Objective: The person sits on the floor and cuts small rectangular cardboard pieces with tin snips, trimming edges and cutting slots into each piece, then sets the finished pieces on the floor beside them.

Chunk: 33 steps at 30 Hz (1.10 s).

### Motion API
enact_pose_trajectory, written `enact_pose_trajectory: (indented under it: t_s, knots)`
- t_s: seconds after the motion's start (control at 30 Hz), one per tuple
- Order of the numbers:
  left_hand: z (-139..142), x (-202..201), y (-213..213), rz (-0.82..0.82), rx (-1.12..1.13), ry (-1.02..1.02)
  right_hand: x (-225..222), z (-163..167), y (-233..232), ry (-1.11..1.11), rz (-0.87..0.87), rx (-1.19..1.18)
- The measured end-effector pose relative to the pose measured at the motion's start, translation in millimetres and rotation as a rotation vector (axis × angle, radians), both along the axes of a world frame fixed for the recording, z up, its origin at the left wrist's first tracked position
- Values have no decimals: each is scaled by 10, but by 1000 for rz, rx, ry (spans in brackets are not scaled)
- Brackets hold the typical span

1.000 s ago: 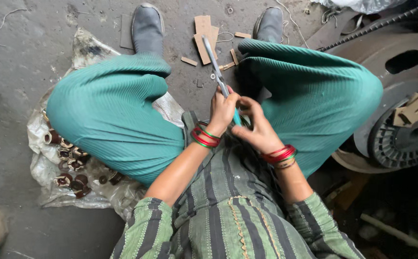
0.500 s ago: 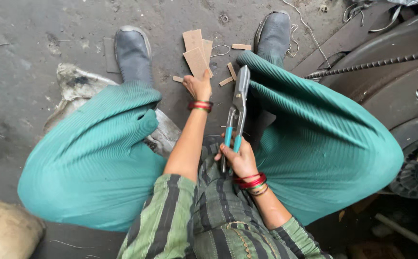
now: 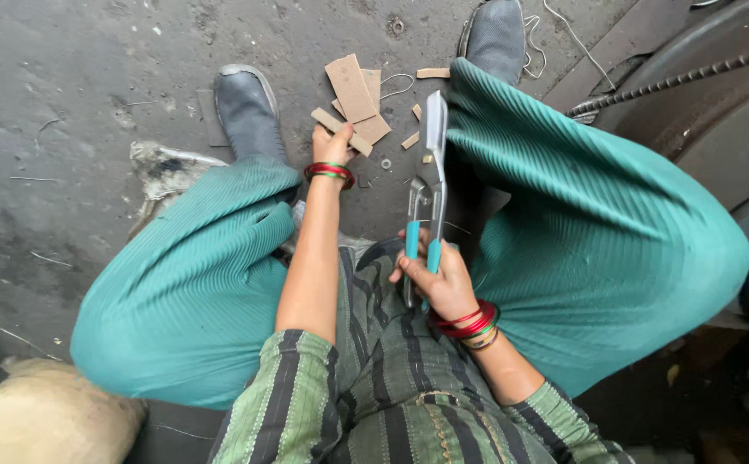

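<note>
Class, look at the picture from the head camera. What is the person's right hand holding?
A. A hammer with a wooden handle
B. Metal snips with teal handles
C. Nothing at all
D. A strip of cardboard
B. The right hand grips the teal handles of the metal snips, blades pointing away from the body, while the left hand reaches to a cardboard strip on the floor.

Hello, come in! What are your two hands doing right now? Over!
Left hand on a cardboard strip on the floor. Right hand grips teal-handled snips, blades closed, pointing away. Nothing blocks either hand.
</note>
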<state>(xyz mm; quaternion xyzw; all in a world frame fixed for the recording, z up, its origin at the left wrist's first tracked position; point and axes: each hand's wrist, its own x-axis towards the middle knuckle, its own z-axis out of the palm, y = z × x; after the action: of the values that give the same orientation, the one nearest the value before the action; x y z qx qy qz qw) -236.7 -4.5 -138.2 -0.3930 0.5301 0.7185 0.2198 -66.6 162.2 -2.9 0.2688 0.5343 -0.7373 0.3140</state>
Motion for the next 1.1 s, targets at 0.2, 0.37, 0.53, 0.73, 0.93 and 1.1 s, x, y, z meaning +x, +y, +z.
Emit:
enact_pose_trajectory:
  t_s: [0.2, 0.37, 0.53, 0.73, 0.93, 1.1]
  knots:
    - [974, 426, -301, -205, 605, 382, -24, 385, 187, 174, -134, -52]
    - [1716, 1350, -122, -341, 454, 548, 340, 619, 270, 334, -180, -164]
    - [2089, 2289, -31, -275, 379, 658, 880, 788, 153, 490, -281, -166]
    - [2512, 2864, 12, -47, 749, 433, 1206, 887, 173, 902, -262, 202]
    - [2717, 3039, -27, 21, 1055, 485, 1278, 1043, 354, 1190, -1, 202]
    - [2697, 3111, -1, 79, 936, 496, 1278, 1313, 358, 1114, 182, 56]
